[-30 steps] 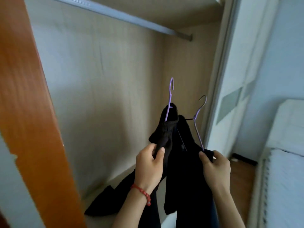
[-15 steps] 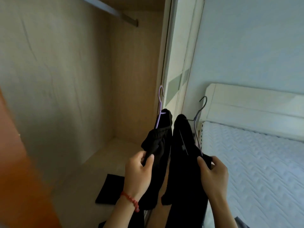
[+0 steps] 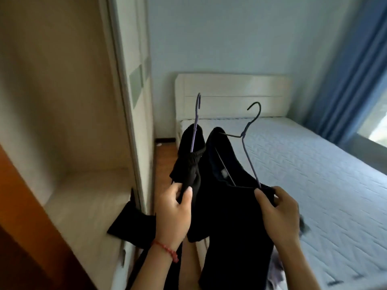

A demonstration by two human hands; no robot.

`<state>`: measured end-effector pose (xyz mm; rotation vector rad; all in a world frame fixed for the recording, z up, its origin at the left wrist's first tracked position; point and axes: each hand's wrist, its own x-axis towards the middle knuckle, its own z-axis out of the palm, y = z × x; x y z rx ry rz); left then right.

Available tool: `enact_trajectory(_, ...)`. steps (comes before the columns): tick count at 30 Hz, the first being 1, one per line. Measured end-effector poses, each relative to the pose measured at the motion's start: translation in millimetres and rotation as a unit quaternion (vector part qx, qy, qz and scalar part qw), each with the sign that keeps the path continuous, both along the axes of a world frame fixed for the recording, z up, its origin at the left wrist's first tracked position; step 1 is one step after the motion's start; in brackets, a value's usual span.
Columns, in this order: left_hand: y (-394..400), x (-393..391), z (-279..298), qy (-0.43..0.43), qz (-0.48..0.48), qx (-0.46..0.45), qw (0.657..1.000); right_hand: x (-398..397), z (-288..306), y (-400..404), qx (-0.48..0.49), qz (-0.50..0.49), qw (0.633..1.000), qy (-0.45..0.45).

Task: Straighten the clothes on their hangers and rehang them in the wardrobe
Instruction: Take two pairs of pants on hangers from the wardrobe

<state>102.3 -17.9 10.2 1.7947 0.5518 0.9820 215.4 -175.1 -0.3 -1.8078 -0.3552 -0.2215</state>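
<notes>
While no label reads, left hand (image 3: 173,214) and right hand (image 3: 278,212) pinch hangered black clothes (image 3: 226,206).

Your forearms are bare with no sleeves showing, and a thin red beaded bracelet (image 3: 166,249) circles your left wrist.
</notes>
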Motion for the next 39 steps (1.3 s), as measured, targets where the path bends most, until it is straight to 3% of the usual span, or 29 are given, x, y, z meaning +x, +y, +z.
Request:
enact_trajectory(11, -156.1, 38.1, 11.3, -0.008, -0.105, 0.0, 0.994, -26.4, 12.1, -197.8, -0.003, -0.124, 0.992, -0.017)
enact_trajectory(22, -305.2, 109.2, 14.4, -0.024, -0.073, 0.011, 0.997, -4.1, 28.6, -390.7, 0.009, -0.173, 0.985, -0.023)
enact_trajectory(31, -335.5, 221.5, 4.4, -0.044, -0.031, 0.023, 0.998, 63.7, 12.7, -464.0, 0.017, -0.218, 0.975, -0.03)
enact_trajectory(39, -324.9, 385.5, -85.9, 0.074, 0.0, 0.016, 0.997, 182.5, -0.1, -499.0, 0.003, -0.261, 0.965, -0.025)
